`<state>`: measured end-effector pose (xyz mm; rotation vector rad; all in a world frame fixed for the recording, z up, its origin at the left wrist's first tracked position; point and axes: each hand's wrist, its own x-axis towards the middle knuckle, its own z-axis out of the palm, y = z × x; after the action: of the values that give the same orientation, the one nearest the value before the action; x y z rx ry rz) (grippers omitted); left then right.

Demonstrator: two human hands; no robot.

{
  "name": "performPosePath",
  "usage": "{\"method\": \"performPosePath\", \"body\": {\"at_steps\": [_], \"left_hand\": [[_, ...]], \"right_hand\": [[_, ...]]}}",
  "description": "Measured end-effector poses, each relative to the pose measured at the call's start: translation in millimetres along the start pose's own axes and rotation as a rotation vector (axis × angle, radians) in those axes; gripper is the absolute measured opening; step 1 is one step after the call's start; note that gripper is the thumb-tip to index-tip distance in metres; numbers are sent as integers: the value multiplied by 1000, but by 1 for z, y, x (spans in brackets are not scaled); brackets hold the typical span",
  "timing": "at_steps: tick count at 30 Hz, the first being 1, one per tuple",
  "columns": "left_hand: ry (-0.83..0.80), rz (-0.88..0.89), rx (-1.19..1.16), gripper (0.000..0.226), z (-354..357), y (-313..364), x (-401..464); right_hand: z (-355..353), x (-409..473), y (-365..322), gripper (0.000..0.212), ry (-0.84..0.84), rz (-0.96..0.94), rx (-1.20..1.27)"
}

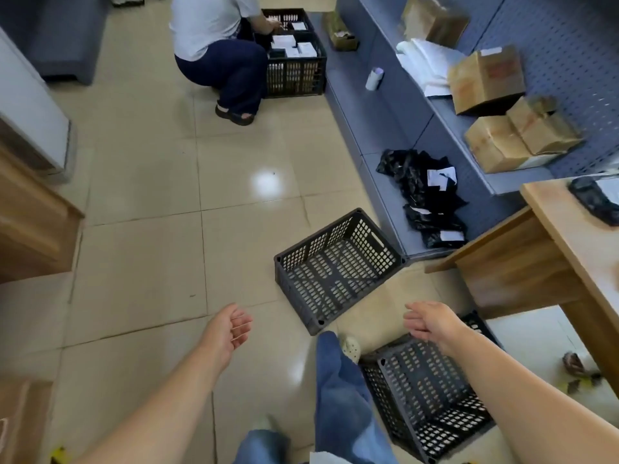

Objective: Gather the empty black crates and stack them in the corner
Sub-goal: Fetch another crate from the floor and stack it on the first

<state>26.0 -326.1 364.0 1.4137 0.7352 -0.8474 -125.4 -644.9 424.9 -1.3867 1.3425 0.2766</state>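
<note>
Both hands are held out over the floor and each grip is empty. The left hand (231, 329) has its palm turned inward with loosely bent fingers and touches nothing. The right hand (432, 321) is also relaxed, fingers loose, and it hangs just above the far rim of the near crate (425, 396), without touching it as far as I can tell.

This near crate is black, empty, and stands on the tiled floor (140, 236) beside the person's right leg, close to the leg of the wooden worktop (569, 236). A second empty black crate (335, 269) lies on the floor ahead of the hands, between them, a little nearer to the right hand. Its far corner touches the edge of the low blue shelf (375, 105).

Further away, at the far end of the floor, another person (214, 45) squats by two more black crates (296, 67) that hold white packets. Brown boxes (485, 82) and black bags (422, 195) lie on the shelves.
</note>
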Motion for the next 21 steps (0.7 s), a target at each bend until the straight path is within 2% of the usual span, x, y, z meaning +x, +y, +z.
{"method": "performPosePath", "body": {"at_steps": [3,7,14,21], "left_hand": [[57,-9,-43,26,26,9,20],[129,-49,-103,24,72,18,46],[182,-138,-217,27,159,23,104],[192,-235,-243,31,193,3,203]], "right_hand": [[-11,45,-23,25,-39,41,0],[-28,105,-56,17,-81,73,-26],[-44,216,-102,23,-147,122,-141],[-15,329,-103,20,-144,187,-208]]}}
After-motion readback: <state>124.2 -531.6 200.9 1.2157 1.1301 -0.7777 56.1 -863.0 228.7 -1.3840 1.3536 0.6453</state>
